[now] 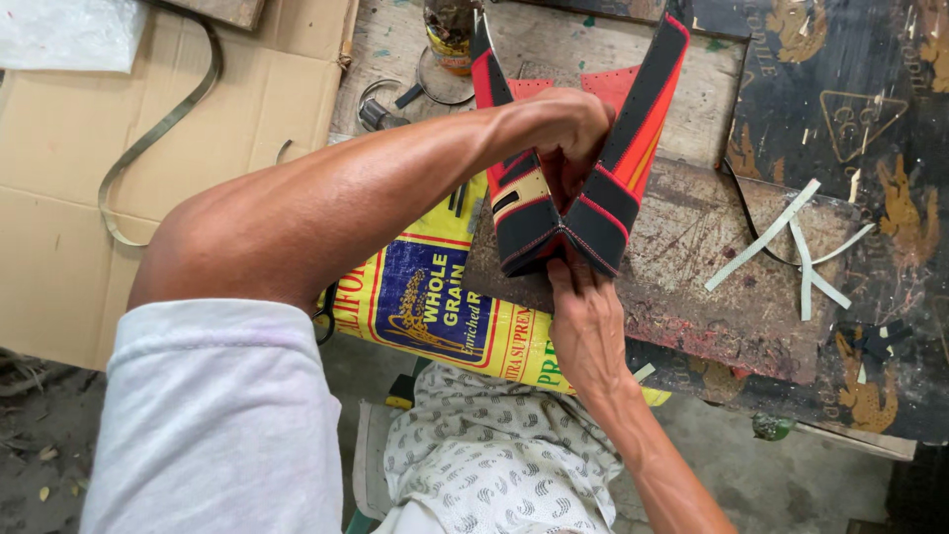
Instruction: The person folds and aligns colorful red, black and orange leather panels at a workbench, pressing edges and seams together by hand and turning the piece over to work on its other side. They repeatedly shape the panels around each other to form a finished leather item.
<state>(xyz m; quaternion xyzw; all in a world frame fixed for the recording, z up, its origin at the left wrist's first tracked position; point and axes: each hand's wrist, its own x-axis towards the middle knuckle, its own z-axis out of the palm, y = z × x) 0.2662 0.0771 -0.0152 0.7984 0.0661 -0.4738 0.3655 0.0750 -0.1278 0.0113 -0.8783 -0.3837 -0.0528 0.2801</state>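
A: Start closest to the camera. What's there?

B: A white sleeve (213, 415) at lower left, and patterned white cloth (494, 465) over the lap. From the sleeve the left arm crosses to the middle; the right forearm rises from the bottom edge.

A: And the right hand?

B: The right hand (585, 321) lies palm down, fingers narrow and together, their tips pressed against the lower corner of a folded black-and-red shoe upper (578, 198). It touches rather than grasps, as far as I can see.

A: Where does that piece sit?

B: It stands in a V on a worn, rust-stained board (692, 267), its two arms spreading up and away.

A: The left hand?

B: The left hand (554, 133) reaches into the V from above, closed on the inner layers; the fingertips are hidden inside.

A: Any packaging?

B: A yellow woven sack (435, 297) lies flat under the board's near edge, with a blue rectangular panel framed in red and a gold grain figure. Left of it is a flat sheet of brown cardboard (148, 129) with a green strap (158, 129) curling across it.

A: Farther off?

B: Pale cut strips (801, 247) lie crossed to the right on a dark printed sheet (860, 119) with orange figures. At the top stands a small jar (450, 35), beside a metal ring (440, 79).
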